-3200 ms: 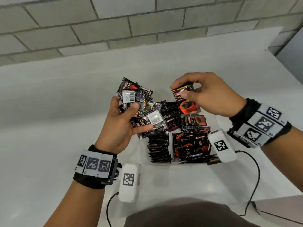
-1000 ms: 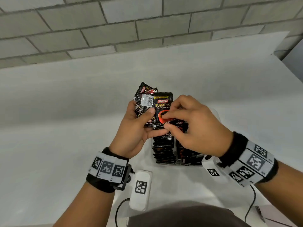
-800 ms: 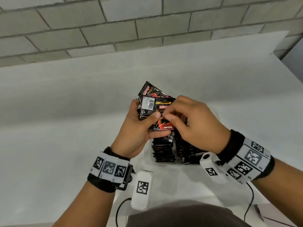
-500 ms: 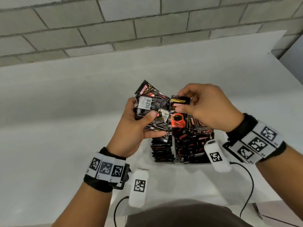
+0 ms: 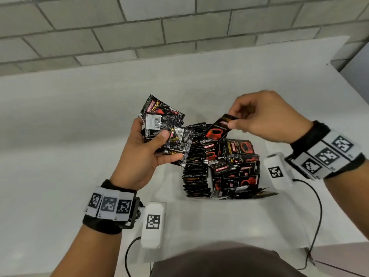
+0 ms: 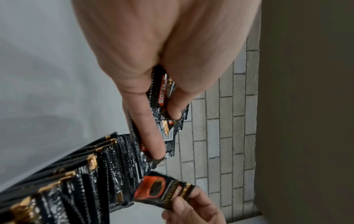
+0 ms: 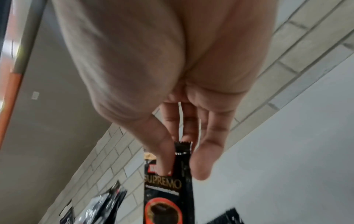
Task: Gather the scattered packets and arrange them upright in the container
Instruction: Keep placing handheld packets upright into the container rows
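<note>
My left hand grips a fanned bunch of black coffee packets left of the container, thumb pressed on top; the same bunch of packets shows in the left wrist view. My right hand pinches one black packet with a red cup print by its top end, hanging above the container's far side; this packet also shows in the right wrist view. The clear container holds a row of upright packets on its left and several loose, tilted ones on its right.
The container stands on a white table against a grey block wall. White sensor boxes with cables hang from both wrists. The table's right edge drops off near my right forearm.
My right hand drew one packet out of the bunch in my left hand and carried it right and up, over the container. My left hand kept the bunch nearly still.
</note>
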Available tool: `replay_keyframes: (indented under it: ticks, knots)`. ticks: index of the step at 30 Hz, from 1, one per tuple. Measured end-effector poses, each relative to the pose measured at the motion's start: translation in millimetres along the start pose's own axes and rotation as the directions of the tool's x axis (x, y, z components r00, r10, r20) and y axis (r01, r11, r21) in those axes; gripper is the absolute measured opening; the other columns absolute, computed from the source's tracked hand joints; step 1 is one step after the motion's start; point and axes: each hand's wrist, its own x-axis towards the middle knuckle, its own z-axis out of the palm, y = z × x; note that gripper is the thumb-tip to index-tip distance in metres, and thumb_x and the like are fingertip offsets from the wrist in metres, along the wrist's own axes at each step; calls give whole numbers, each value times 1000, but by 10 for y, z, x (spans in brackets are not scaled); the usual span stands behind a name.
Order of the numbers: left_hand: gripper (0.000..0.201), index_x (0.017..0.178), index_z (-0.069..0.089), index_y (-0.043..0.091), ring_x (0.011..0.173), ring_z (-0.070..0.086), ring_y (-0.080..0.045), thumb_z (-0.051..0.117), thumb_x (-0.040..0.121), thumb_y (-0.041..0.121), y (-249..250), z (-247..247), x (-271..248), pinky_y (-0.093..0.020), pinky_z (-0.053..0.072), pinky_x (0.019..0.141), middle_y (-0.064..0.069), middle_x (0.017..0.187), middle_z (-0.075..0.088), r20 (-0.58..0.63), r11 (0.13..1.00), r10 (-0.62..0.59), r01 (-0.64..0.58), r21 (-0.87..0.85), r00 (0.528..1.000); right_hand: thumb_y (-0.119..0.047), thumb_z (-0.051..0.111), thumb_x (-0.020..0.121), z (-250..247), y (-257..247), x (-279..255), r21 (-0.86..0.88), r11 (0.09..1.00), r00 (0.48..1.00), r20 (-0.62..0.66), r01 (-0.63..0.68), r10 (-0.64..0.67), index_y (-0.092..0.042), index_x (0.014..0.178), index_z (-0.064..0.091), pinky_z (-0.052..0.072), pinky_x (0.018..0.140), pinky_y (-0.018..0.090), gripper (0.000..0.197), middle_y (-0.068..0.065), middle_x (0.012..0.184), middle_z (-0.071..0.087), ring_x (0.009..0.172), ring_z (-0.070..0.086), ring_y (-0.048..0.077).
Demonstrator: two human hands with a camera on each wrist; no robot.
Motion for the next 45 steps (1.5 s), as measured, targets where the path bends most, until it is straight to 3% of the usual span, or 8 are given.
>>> replay_keyframes:
  ticks: [3, 9, 13, 19, 33, 36, 40, 45]
  knots:
    - [41, 136, 45, 15, 103, 74, -33, 57, 99, 3, -9, -20, -5, -42, 64, 66, -1, 119, 73, -11, 1000, -4, 4, 4, 1000, -23, 86, 78, -142, -25, -37, 60, 998, 999, 43, 24, -26, -27, 83, 76, 58, 81, 37, 12, -7, 79, 74, 70, 68, 9]
    - [40, 135, 45, 17, 106, 73, -36, 58, 99, 3, 9, -40, 24, -41, 63, 67, -6, 124, 70, -14, 1000, -2, 2, 12, 1000, -23, 89, 73, -123, -111, -280, 76, 996, 907, 413, 54, -81, -31, 78, 76, 57, 75, 34, 16, -6, 77, 73, 70, 68, 15]
    - [40, 135, 45, 18, 105, 74, -34, 57, 100, 3, 3, -28, 36, -41, 64, 67, -5, 124, 70, 2, 1000, -4, 4, 14, 1000, -18, 88, 75, 45, -61, -306, 33, 992, 925, 359, 119, -123, -30, 73, 74, 59, 69, 32, 18, -8, 75, 73, 67, 67, 11]
    - [37, 132, 46, 19, 105, 74, -34, 57, 100, 3, -5, -28, 34, -41, 64, 67, -5, 124, 71, 5, 1000, -3, 3, 19, 1000, -8, 85, 76, 84, 24, -273, -7, 958, 954, 97, 287, -285, -22, 71, 69, 46, 61, 9, 21, -9, 74, 66, 67, 65, 4]
    - [38, 131, 46, 18, 104, 74, -32, 58, 99, 3, -16, 14, 11, -41, 63, 66, -3, 121, 72, 5, 1000, -3, 3, 22, 1000, -24, 80, 82, 444, 58, 67, -357, 900, 944, 296, 250, -144, -26, 72, 60, 51, 65, 28, 22, -12, 70, 62, 68, 60, 7]
    - [38, 131, 47, 19, 105, 73, -33, 58, 98, 3, -5, 11, 0, -40, 63, 66, -4, 123, 71, 2, 1000, -6, 6, 24, 1000, -23, 78, 83, 527, 33, 83, -414, 873, 935, 332, 259, -120, -25, 72, 58, 42, 58, 25, 23, -11, 68, 59, 66, 59, 10]
    - [39, 134, 46, 17, 105, 74, -33, 58, 99, 3, 4, 20, 5, -40, 63, 66, -3, 122, 72, -7, 1000, -15, 15, 1, 1000, -31, 85, 78, 484, 3, 139, -403, 894, 954, 290, 197, -80, -23, 74, 56, 36, 51, 26, 30, -8, 63, 60, 56, 58, 9]
    - [37, 131, 48, 16, 106, 74, -29, 59, 98, 3, -16, 68, 6, -40, 63, 65, -3, 119, 74, -13, 997, -60, 60, -39, 998, -41, 88, 71, 344, -35, 170, -354, 923, 964, 260, 151, -58, -21, 72, 58, 44, 53, 29, 36, -7, 57, 61, 41, 53, 5]
